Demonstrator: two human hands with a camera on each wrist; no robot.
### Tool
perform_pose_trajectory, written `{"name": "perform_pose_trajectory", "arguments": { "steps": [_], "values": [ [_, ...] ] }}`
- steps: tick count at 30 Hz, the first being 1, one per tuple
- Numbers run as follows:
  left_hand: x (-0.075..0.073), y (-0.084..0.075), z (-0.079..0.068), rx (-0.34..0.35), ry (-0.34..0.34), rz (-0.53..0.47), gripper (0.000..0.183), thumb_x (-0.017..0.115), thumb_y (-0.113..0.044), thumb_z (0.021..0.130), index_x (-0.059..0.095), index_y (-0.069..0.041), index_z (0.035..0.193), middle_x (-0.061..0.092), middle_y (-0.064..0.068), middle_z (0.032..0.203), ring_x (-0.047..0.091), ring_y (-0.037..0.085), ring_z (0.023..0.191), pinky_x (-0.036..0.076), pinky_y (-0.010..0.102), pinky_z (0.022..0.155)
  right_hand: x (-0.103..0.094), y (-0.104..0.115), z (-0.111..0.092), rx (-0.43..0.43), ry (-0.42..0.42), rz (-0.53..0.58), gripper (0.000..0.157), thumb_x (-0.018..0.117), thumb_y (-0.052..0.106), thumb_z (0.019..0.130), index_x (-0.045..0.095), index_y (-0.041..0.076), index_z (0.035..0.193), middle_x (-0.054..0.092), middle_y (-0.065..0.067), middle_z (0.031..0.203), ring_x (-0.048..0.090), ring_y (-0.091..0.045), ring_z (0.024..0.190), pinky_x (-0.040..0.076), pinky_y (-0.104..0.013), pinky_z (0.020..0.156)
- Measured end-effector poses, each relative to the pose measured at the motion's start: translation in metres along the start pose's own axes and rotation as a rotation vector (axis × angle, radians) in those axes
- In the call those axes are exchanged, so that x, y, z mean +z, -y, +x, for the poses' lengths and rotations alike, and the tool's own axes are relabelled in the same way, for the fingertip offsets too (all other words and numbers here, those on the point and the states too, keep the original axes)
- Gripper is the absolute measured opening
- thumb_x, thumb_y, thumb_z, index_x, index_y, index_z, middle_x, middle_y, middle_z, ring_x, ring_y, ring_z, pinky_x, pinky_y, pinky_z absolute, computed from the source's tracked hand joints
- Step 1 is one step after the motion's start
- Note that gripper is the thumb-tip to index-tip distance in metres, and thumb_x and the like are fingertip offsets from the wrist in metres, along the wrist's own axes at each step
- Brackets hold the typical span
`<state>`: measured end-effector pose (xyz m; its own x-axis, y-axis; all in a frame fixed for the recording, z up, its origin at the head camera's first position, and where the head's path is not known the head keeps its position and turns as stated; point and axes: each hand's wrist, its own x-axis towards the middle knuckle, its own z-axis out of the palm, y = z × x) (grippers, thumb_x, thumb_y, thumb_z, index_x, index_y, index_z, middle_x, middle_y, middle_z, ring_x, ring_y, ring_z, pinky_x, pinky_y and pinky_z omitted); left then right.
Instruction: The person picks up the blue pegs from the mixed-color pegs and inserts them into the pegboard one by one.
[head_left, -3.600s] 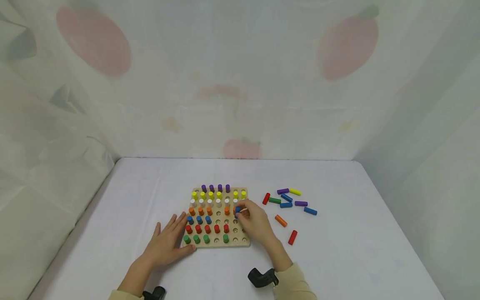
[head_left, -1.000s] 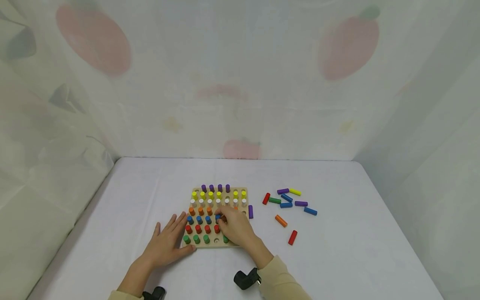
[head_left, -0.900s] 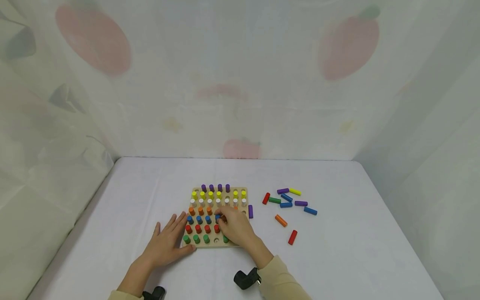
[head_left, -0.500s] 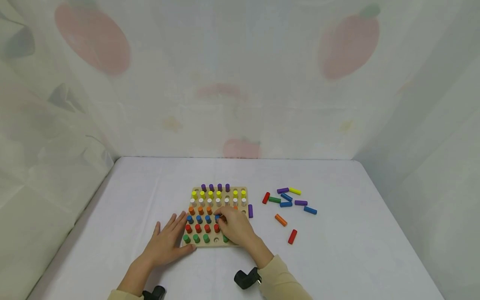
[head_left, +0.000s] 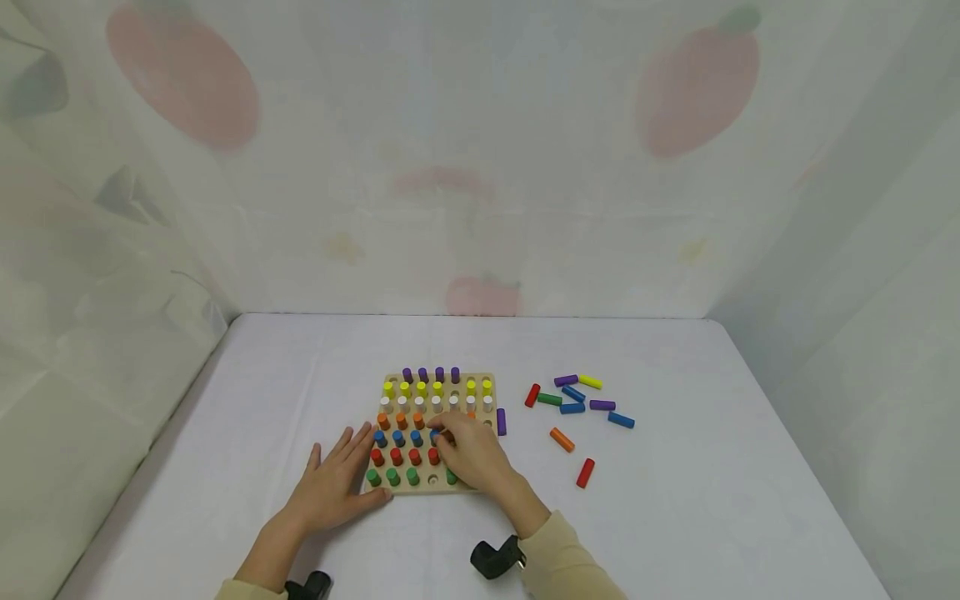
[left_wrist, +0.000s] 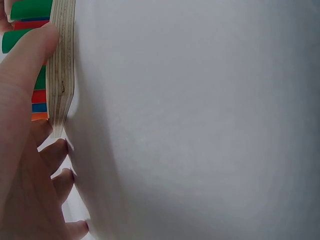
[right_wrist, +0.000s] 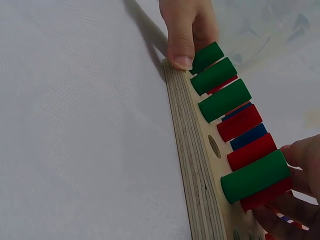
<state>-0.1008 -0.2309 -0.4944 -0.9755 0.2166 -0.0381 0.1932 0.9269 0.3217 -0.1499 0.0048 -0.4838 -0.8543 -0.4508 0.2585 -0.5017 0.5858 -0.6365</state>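
A wooden pegboard (head_left: 412, 491) stands on the table, filled with rows of purple, yellow, white, orange, blue, red and green pegs. My right hand (head_left: 474, 454) pinches a blue peg (head_left: 434, 437) at the fourth spot of the blue row; how deep it sits cannot be seen. Under that hand, part of the board's right front is hidden. My left hand (head_left: 333, 487) rests along the board's left side with fingers spread. In the left wrist view its thumb presses on the board's edge (left_wrist: 62, 60). Beside the green pegs (right_wrist: 225, 100), the right wrist view shows an unfilled hole (right_wrist: 214, 147).
A purple peg (head_left: 501, 422) lies against the board's right side. Farther right several loose pegs are scattered, among them a green one (head_left: 550, 400), a yellow one (head_left: 590, 382), an orange one (head_left: 562, 440) and a red one (head_left: 585, 473). White curtains surround the table.
Since the oldest frame my right hand has moved left with the blue peg to the blue row. A purple peg now shows at the board's right side. Over the last second the hands stay still.
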Motion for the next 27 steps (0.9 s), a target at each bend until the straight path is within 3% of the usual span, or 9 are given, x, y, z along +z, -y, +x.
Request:
{"name": "perform_pose_trajectory", "arguments": {
  "steps": [8,19,27],
  "values": [
    [0.002,0.001,0.001,-0.009,0.006,0.001,0.098,0.061,-0.070,0.069,0.034,-0.012,0.143,0.029,0.006,0.150,0.024,0.037,0.137,0.011,0.071,0.101,-0.006,-0.001,-0.003,0.005,-0.058,-0.007,0.016,0.058,0.017,0.090,0.065,0.016,0.105,0.063,0.006,0.098,0.056,-0.001,0.081,0.049,-0.012,0.071],
    [0.002,0.001,0.001,-0.011,0.009,-0.006,0.098,0.061,-0.069,0.069,0.033,-0.012,0.144,0.028,0.006,0.150,0.023,0.037,0.137,0.010,0.071,0.101,-0.019,-0.011,-0.013,-0.046,-0.195,0.032,0.016,0.061,0.013,0.088,0.065,0.013,0.104,0.063,0.005,0.096,0.058,-0.003,0.084,0.051,-0.015,0.073],
    [0.002,0.001,0.000,-0.008,0.005,-0.011,0.098,0.061,-0.069,0.069,0.033,-0.012,0.144,0.028,0.006,0.150,0.023,0.036,0.137,0.010,0.071,0.101,-0.033,-0.023,-0.020,-0.014,-0.273,0.058,0.020,0.063,0.010,0.087,0.063,0.013,0.106,0.063,0.005,0.098,0.059,-0.005,0.090,0.054,-0.027,0.076]
  ]
}}
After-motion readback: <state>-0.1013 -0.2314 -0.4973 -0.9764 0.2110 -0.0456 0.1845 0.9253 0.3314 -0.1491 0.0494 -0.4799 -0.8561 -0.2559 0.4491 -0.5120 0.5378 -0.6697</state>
